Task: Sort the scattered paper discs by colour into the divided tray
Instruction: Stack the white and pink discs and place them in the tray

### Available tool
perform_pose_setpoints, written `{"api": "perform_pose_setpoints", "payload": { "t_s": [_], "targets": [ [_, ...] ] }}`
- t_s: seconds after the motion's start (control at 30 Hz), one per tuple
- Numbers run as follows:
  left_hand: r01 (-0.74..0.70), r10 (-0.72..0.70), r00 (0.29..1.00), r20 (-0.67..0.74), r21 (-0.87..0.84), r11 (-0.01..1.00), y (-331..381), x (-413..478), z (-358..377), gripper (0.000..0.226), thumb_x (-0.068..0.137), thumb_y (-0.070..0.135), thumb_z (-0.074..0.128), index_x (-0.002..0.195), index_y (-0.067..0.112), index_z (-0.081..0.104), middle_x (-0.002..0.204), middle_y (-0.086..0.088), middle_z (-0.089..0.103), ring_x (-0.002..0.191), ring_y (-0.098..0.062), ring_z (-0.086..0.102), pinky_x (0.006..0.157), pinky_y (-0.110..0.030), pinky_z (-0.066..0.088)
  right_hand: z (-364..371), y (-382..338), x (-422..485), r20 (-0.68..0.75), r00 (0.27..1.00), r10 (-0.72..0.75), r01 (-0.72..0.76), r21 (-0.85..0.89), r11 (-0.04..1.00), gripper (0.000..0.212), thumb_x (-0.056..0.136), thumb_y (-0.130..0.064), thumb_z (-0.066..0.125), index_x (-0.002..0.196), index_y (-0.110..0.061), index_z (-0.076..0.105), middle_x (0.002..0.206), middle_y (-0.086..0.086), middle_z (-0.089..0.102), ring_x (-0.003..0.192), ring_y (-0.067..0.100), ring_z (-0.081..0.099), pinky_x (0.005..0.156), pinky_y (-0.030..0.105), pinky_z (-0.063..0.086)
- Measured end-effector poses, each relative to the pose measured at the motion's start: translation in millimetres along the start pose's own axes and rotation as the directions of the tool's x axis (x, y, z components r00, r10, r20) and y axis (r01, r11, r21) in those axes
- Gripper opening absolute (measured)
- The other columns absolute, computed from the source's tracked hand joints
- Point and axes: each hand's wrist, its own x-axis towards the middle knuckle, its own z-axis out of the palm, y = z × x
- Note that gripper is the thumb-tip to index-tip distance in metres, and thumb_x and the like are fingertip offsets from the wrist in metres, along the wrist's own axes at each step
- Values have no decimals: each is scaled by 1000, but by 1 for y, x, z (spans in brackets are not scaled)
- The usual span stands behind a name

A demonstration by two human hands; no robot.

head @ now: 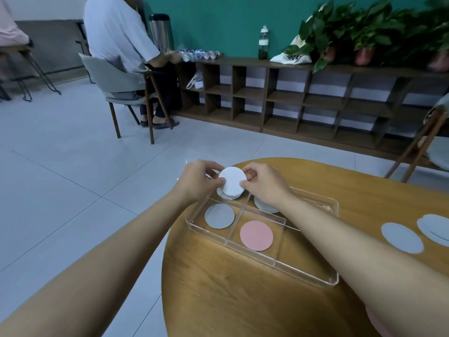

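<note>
A clear divided tray [306, 276] sits on the round wooden table [243, 300]. My left hand [198, 180] and my right hand [263, 182] both pinch the edges of a stack of white discs [232, 181] held over the tray's far left compartment. A grey disc [220, 216] lies in the near left compartment, and a pink disc [256, 235] fills the one to its right. Pale discs [264, 206] lie in the far middle compartment, partly hidden under my right wrist. Light blue discs [402, 237] lie loose on the table at the right.
More light blue discs [435, 228] overlap at the right edge. A pink shape [379, 324] shows under my right forearm. The table's left edge drops to a tiled floor. Beyond are a low wooden shelf [303, 98], plants and a seated person [121, 40].
</note>
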Motion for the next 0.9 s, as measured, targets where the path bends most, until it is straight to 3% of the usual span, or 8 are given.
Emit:
{"api": "perform_pose_setpoints", "payload": {
  "t_s": [0.23, 0.43, 0.57, 0.63, 0.77, 0.9],
  "targets": [
    [-15, 18, 999, -33, 97, 995, -6, 4, 10, 30, 91, 27, 75, 119, 17, 77, 100, 0, 76, 89, -14, 66, 62, -17, 44, 9, 0, 5, 18, 1000, -21, 22, -67, 997, 31, 94, -22, 65, 126, -22, 63, 104, 1, 70, 100, 16, 54, 73, 29, 40],
    [-7, 12, 999, -33, 148, 989, -9, 4, 13, 31, 88, 25, 75, 116, 12, 79, 96, -2, 73, 85, -16, 63, 59, -17, 42, 8, 2, 8, 65, 998, -7, 14, -108, 994, 30, 95, -26, 66, 125, -22, 63, 101, -1, 68, 104, 17, 55, 78, 30, 43],
    [-11, 18, 999, -38, 166, 986, -11, 1, 15, 40, 89, 26, 75, 127, 13, 73, 103, -7, 69, 85, -18, 60, 70, -24, 43, 11, 3, 9, 80, 997, -1, 12, -133, 991, 30, 96, -29, 65, 125, -21, 66, 100, -2, 70, 112, 18, 55, 87, 33, 48],
    [-47, 56, 998, -41, 186, 981, -9, 0, 16, 32, 89, 25, 75, 120, 18, 72, 104, -5, 66, 82, -17, 57, 69, -26, 43, 12, 1, 6, 69, 998, -6, 17, -157, 987, 33, 97, -30, 63, 129, -23, 64, 104, -2, 70, 113, 18, 53, 90, 36, 50],
    [-93, 110, 991, -76, 195, 976, -1, -6, 12, 19, 88, 29, 70, 107, 26, 72, 95, 6, 63, 80, -13, 60, 68, -38, 56, 3, 1, -5, 26, 995, -94, 97, -161, 982, 36, 95, -32, 63, 130, -26, 61, 105, -8, 65, 101, 16, 58, 86, 39, 55],
    [-169, 177, 984, -26, 193, 967, 24, -22, 9, 23, 86, 33, 74, 107, 26, 72, 96, 8, 63, 78, -14, 63, 70, -41, 57, -23, 5, -30, 16, 987, -159, 159, -132, 978, 36, 94, -31, 65, 129, -29, 60, 104, -12, 64, 86, 9, 56, 80, 34, 53]
  ]
}}
